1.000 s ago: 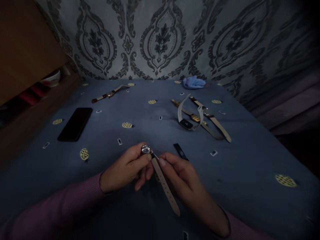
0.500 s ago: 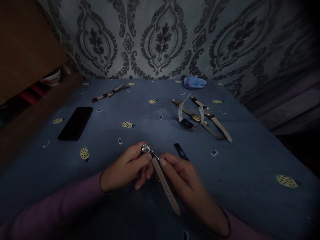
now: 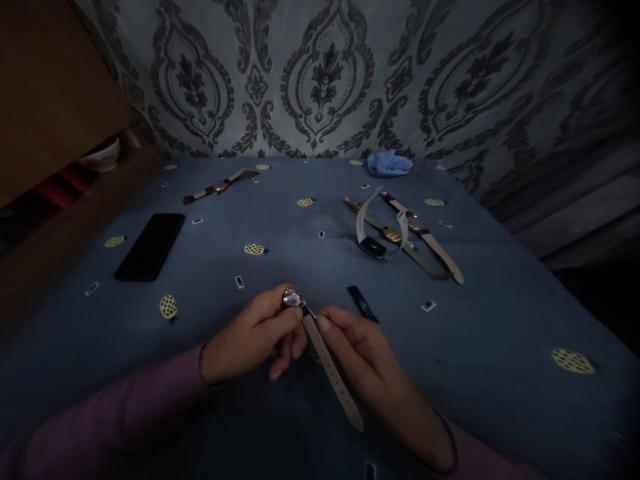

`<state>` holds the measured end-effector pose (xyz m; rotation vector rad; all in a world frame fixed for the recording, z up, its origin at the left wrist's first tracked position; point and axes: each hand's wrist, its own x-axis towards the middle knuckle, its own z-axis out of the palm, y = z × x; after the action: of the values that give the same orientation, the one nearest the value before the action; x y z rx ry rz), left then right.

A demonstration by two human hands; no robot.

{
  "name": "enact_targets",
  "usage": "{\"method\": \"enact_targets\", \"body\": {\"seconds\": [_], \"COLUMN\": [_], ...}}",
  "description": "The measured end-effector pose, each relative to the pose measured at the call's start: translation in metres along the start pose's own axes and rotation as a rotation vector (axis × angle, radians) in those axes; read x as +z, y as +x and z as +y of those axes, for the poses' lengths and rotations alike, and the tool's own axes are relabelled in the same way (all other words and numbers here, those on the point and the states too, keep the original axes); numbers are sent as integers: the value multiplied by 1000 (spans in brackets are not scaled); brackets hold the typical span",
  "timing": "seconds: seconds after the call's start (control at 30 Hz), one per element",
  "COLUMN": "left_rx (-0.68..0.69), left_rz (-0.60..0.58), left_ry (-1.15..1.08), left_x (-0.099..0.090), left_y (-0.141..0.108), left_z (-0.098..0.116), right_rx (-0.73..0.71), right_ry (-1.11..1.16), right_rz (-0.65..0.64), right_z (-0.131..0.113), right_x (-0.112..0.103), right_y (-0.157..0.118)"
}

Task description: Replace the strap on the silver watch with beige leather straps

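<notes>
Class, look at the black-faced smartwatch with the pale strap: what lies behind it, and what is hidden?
Behind the smartwatch lie a slim golden watch and a round-faced brown-and-beige watch. The smartwatch covers parts of the golden watch, which cannot be seen.

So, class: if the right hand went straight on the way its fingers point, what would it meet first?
Probably the watch held in the left hand, though depth is unclear and that hand's thumb might come first.

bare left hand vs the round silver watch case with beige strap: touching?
Touching. The head view shows the left hand gripping the round silver watch case, with the thumb at its strap end.
</notes>
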<state>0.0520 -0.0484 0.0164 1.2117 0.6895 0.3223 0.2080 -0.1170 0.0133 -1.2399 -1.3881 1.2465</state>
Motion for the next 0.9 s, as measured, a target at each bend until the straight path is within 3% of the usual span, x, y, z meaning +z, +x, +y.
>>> {"method": "enact_targets", "body": {"seconds": [0.4, 0.9], "left_rx": [5, 13], "left_rz": [14, 22], "left_ry": [-2, -38], "left_x": [1, 1], "left_y": [-1, 0], "left_z": [2, 0], "right_rx": [169, 118], "right_ry": [226, 198], "right_rz": [-67, -44], "right_z": [5, 0], "right_x": [2, 3], "right_y": [1, 2]}}
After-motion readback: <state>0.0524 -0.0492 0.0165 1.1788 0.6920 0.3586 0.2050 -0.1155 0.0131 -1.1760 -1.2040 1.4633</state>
